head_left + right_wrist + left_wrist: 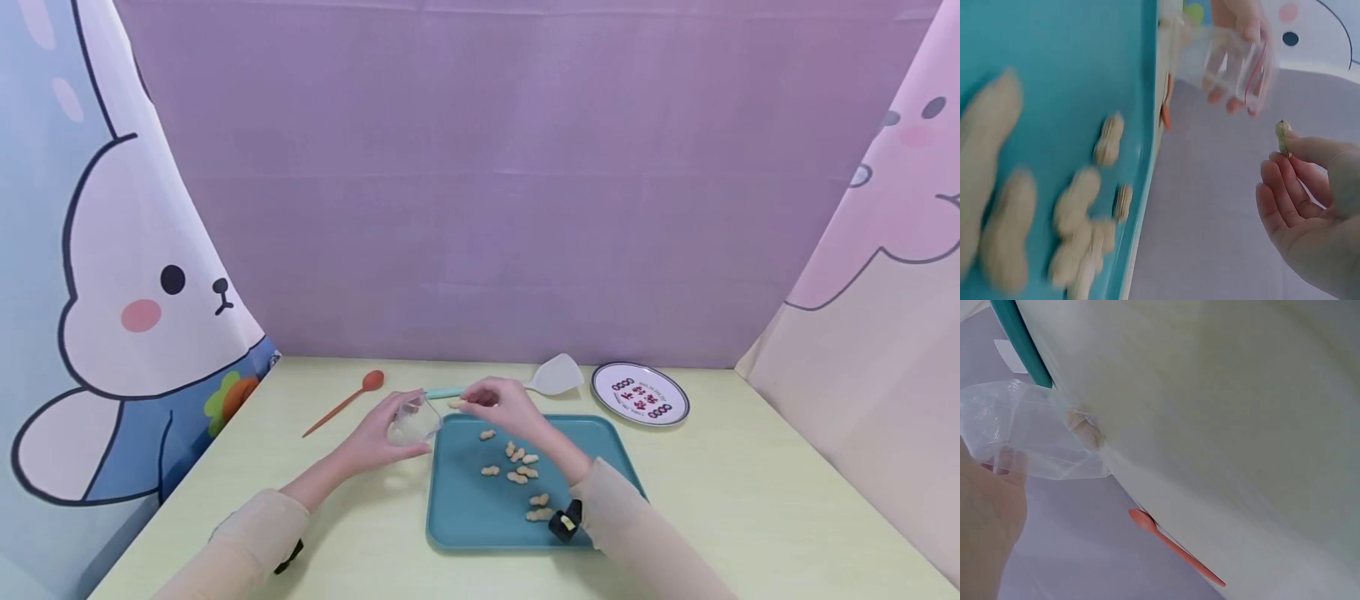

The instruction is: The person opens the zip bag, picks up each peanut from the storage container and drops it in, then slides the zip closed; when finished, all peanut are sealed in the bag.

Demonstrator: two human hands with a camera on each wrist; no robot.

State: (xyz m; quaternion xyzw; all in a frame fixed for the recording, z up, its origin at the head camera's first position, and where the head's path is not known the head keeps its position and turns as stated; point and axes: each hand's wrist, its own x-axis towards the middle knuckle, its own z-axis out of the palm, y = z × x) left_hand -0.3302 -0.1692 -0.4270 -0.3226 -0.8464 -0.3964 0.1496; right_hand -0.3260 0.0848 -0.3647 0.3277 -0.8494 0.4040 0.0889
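As an orange-red spoon (pixel 354 397) lies at ten o'clock from the teal tray (pixel 465 518), the left hand (pixel 377 437) grips a clear bag (pixel 414 427), the right hand (pixel 507 407) pinches a peanut (pixel 455 404) near eleven, and a plate (pixel 640 394) rests at two.

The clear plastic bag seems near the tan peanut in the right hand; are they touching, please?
Apart. The right wrist view shows plain lilac backdrop between the clear plastic bag and the tan peanut pinched by the right hand.
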